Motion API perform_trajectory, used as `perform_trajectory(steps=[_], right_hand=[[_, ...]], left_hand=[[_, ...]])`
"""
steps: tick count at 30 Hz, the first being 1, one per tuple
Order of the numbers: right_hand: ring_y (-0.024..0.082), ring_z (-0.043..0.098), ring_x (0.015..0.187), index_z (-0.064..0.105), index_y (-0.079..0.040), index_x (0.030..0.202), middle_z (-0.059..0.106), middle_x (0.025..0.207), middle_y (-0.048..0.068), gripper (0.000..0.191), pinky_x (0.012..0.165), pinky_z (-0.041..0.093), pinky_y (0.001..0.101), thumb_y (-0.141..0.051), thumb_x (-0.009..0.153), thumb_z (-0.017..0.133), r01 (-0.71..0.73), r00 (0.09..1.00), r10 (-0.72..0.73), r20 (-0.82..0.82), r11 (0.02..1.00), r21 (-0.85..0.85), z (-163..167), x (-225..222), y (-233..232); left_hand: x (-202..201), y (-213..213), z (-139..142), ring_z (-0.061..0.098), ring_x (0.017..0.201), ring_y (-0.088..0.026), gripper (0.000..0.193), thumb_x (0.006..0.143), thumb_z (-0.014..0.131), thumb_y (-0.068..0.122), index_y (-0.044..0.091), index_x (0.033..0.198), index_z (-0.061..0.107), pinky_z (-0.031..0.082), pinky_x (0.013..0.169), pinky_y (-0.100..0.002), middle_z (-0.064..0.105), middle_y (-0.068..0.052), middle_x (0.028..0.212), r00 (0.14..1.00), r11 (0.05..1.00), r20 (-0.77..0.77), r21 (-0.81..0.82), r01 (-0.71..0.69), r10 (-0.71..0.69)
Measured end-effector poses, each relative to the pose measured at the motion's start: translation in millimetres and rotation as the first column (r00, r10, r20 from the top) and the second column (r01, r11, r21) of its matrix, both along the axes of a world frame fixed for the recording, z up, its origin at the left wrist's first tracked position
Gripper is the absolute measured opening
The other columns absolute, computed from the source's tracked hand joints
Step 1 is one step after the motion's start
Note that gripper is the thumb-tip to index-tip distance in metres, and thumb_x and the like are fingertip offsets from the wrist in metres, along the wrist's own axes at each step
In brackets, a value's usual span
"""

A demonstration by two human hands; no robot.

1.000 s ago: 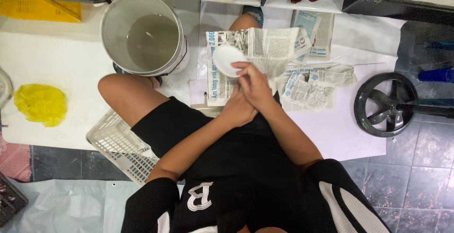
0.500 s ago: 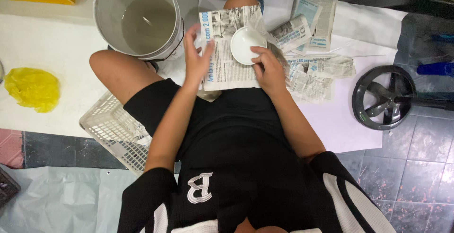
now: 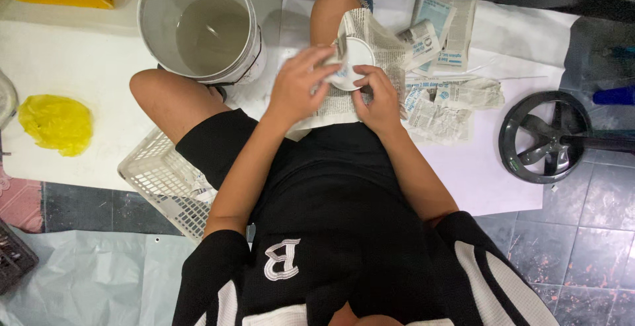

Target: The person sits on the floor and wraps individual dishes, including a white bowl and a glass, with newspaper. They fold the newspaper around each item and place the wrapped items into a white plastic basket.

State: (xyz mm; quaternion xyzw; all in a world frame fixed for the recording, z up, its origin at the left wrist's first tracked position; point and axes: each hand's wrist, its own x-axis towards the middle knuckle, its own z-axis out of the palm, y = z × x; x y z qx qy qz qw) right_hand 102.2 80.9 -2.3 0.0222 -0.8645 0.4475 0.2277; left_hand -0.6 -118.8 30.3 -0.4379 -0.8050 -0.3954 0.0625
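Over our lap, just right of the grey bucket (image 3: 202,28), both our forearms reach forward from the black shirt and meet at a small white dish (image 3: 352,63). Our left hand (image 3: 301,88) lies palm down with its fingers spread and slightly blurred, their tips on the dish's left edge and on the newspaper sheet (image 3: 370,41) under it. Our right hand (image 3: 378,98) comes up from below the dish, fingers curled, thumb and forefinger pinching its lower right rim.

That newspaper sheet is larger than the dish; it is flat beneath our hands and folds up behind the dish toward our right knee. More crumpled newspaper (image 3: 440,104) lies further right of the bucket, on the white floor covering (image 3: 483,167).

The dish is round, shallow and plain white, its hollow facing up at us, with a faint bluish mark near its lower left edge; it is well apart from the bucket
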Motion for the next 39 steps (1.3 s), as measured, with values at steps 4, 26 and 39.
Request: perform_trajectory(steps=[4, 26, 39], right_hand=[[0.031, 0.068, 0.115, 0.062, -0.003, 0.098, 0.069, 0.124, 0.015, 0.018, 0.098, 0.055, 0.0374, 0.009, 0.086, 0.068, 0.013, 1.000, -0.013, 0.023, 1.000, -0.007, -7, 2, 5], [0.018, 0.064, 0.104, 0.084, -0.017, 0.104, 0.074, 0.101, 0.003, 0.010, 0.102, 0.040, 0.0424, -0.016, 0.095, 0.081, -0.092, 0.955, 0.046, 0.294, 0.985, 0.145, 29, -24, 83], [0.035, 0.037, 0.147, 0.066, -0.011, 0.141, 0.050, 0.153, 0.013, 0.070, 0.113, 0.030, 0.0551, -0.052, 0.085, 0.080, -0.342, 0.930, 0.210, 0.302, 0.794, 0.502, 53, -9, 23]], left_hand=[[10, 16, 3, 0.043, 0.145, -0.033, 0.044, 0.086, 0.073, 0.019, 0.007, 0.128, 0.069, 0.036, 0.115, -0.054, 0.051, -0.011, 0.155, 0.998, 0.975, -0.003, -0.214, 0.053, -0.055], [21, 26, -22, 0.038, 0.149, -0.028, 0.045, 0.097, 0.072, 0.034, 0.013, 0.136, 0.067, 0.019, 0.119, -0.068, 0.055, -0.004, 0.151, 0.999, 0.961, -0.046, -0.276, -0.010, -0.002], [-24, 25, -17, 0.051, 0.138, -0.034, 0.041, 0.089, 0.078, 0.018, 0.007, 0.127, 0.066, 0.044, 0.117, -0.046, 0.055, -0.018, 0.145, 0.934, 0.928, 0.292, 0.245, -0.279, 0.204]])
